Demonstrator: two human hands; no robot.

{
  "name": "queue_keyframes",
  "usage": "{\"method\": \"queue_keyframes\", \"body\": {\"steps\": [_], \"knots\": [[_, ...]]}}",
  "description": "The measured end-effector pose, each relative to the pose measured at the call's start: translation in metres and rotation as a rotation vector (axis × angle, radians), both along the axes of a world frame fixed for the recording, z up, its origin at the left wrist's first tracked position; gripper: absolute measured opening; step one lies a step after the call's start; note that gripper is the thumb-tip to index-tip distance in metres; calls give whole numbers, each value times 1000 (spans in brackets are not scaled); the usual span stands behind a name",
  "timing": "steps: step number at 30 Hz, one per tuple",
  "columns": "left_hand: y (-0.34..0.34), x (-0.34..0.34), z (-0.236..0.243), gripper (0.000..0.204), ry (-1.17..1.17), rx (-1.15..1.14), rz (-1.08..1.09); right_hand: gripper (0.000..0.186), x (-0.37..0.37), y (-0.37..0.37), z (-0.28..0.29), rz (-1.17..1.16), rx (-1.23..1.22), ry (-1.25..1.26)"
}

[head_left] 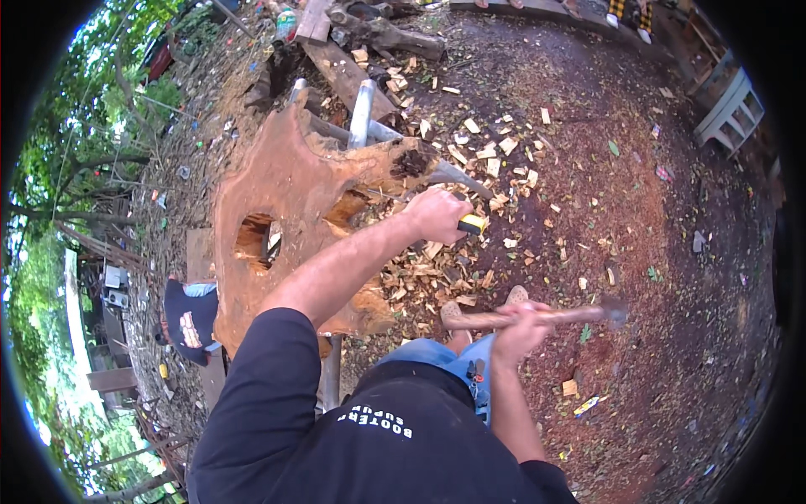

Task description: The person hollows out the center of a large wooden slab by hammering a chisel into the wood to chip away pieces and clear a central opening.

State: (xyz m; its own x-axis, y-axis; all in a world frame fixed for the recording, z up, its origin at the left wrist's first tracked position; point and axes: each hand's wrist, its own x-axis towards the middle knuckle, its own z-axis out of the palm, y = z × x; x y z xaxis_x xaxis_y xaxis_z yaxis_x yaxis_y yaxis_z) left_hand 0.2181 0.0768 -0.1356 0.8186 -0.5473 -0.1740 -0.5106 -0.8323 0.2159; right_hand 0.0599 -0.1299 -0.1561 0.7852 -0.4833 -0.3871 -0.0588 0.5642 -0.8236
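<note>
My left hand is closed on a tool with a yellow and black handle, likely a chisel, at the jagged right side of a large reddish wooden slab. The slab has carved-through holes and rests on metal supports. My right hand grips the wooden handle of a striking tool low on the right, held apart from my left hand; its blurred head is at the far end. My sandalled feet show beneath it.
Pale wood chips litter the dirt. Logs and planks lie behind the slab. A dark printed garment is at the left, possibly worn. A white plastic chair stands at right; other people's feet are on a step at the top.
</note>
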Motion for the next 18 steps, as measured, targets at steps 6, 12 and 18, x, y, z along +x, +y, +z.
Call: {"method": "queue_keyframes", "body": {"steps": [6,12,18], "knots": [[23,-2,-11,26,-31,20,55,22,-17,51,-44,829,-102,98],[-40,-55,-27,24,-175,-258,92,20,-25,-14,-64,581,-92,184],[-57,-43,-25,23,-142,-219,-108,20,-28,-69,-73,462,-107,196]]}}
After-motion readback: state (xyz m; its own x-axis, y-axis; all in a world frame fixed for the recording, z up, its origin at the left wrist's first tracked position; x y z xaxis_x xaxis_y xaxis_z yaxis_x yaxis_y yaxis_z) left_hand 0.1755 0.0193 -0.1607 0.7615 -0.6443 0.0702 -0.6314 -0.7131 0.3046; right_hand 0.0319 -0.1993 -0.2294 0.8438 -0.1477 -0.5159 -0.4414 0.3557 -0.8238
